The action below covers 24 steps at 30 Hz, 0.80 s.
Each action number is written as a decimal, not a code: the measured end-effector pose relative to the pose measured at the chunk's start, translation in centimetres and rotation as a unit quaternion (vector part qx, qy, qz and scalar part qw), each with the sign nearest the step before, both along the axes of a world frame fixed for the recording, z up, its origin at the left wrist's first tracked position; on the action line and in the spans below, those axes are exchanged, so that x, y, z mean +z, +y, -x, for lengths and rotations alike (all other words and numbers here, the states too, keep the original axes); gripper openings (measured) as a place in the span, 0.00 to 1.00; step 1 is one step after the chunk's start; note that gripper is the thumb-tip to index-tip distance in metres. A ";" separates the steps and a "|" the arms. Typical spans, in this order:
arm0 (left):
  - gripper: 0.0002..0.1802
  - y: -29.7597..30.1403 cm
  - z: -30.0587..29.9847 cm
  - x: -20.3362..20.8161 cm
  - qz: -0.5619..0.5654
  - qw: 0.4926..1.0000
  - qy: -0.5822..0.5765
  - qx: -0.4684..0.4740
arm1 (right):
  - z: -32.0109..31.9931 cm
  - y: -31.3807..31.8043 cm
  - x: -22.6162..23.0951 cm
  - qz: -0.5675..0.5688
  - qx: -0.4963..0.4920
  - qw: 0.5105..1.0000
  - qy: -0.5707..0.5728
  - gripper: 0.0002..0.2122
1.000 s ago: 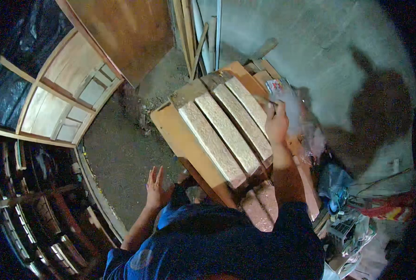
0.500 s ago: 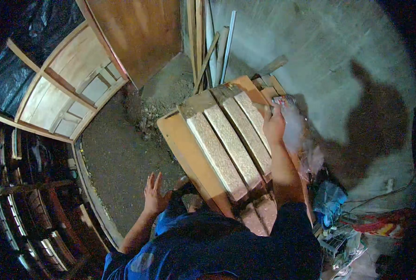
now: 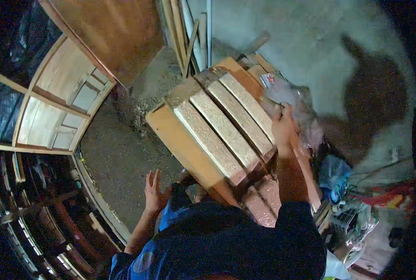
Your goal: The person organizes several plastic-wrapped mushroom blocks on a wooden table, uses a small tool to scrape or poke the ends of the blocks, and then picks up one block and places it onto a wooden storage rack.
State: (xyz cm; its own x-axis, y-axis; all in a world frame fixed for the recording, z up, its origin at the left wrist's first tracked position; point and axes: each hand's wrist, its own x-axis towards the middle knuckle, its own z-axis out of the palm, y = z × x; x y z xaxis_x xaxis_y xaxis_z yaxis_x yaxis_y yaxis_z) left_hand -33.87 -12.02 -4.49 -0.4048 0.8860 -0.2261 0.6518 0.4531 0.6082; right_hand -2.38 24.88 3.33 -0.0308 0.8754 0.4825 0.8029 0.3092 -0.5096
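Note:
Several long, pale, rough-faced blocks (image 3: 224,135) lie side by side on an orange-brown board-like top (image 3: 175,142), with dark gaps between them. At their right edge is my right hand (image 3: 285,125), its fingers curled in beside a crumpled clear plastic bag (image 3: 306,112). Whether the fingers grip the plastic or something small is hidden. My left hand (image 3: 155,192) hangs low, left of the top, fingers spread and holding nothing. Close to my body, shorter pinkish blocks (image 3: 261,203) show beyond my dark shirt.
A small printed packet (image 3: 267,80) lies at the far right of the top. Poles (image 3: 189,42) lean behind it. Leftward stand a wooden frame (image 3: 77,107) and a dark slatted rack (image 3: 44,205). A blue plastic bag (image 3: 335,175) and clutter sit at right.
My right hand has moved nearer and rightward along the blocks' edge, away from the printed packet. My left hand stays spread. The view has shifted, so the surroundings sit further left and up.

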 end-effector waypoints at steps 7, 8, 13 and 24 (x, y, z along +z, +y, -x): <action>0.45 1.5 -1.1 0.4 -0.031 0.998 0.021 -0.046 | -7.9 -5.5 -2.1 -0.034 -0.036 0.996 -0.077 0.16; 0.45 1.5 -1.2 0.4 -0.053 0.997 0.013 -0.053 | -8.8 -6.2 -2.3 -0.014 -0.031 0.991 -0.131 0.16; 0.44 1.2 -2.4 1.1 -0.006 0.997 0.037 -0.065 | -11.6 -10.1 -2.3 0.015 -0.097 0.993 -0.061 0.14; 0.44 0.1 -4.1 1.5 0.007 0.987 0.097 -0.128 | -13.8 -13.4 -1.2 -0.032 -0.074 0.994 0.069 0.12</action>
State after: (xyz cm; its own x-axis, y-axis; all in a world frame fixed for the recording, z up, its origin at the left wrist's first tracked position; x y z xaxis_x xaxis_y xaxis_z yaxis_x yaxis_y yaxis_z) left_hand -29.76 -11.89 -2.98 -0.2056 0.9620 -0.1798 0.8495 0.2666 0.4552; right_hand 11.40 11.46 2.08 0.1673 0.8324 0.5283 0.7657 0.2279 -0.6014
